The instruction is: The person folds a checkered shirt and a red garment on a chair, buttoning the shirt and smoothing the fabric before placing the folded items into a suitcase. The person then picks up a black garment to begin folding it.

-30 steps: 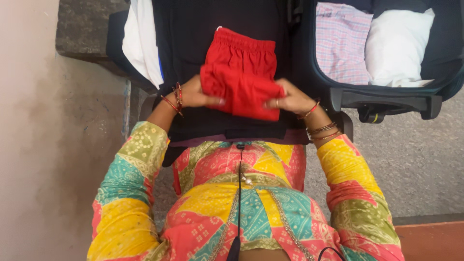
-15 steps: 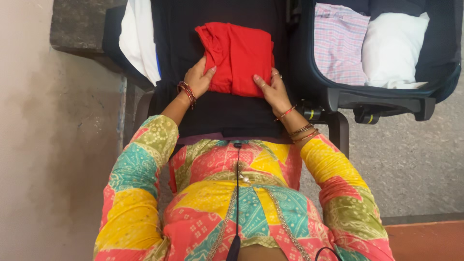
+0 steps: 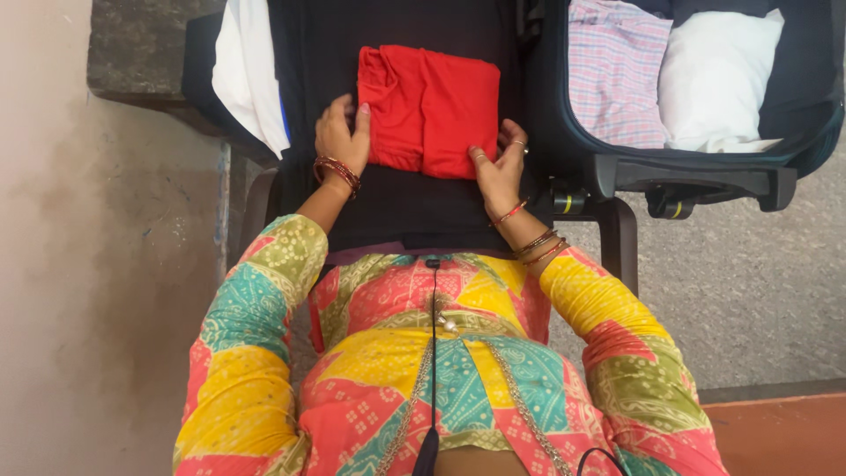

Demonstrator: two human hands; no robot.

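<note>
**Occlusions and frame cut-offs, head view**

The open suitcase (image 3: pixel 687 172) runs past the top edge; its far wall and full depth are not visible. The checked shirt (image 3: pixel 617 75) and white bundle (image 3: pixel 718 79) inside are both cut at the top, so what kind of garment the bundle is cannot be told. The white cloth (image 3: pixel 247 75) at upper left is cropped likewise. The folded red garment (image 3: pixel 432 110) hides its inner layers; type uncertain. The black fabric (image 3: pixel 397 207) conceals whatever supports it. Left hand (image 3: pixel 342 141) and right hand (image 3: pixel 498 172): palms face down, undersides unseen.
</note>
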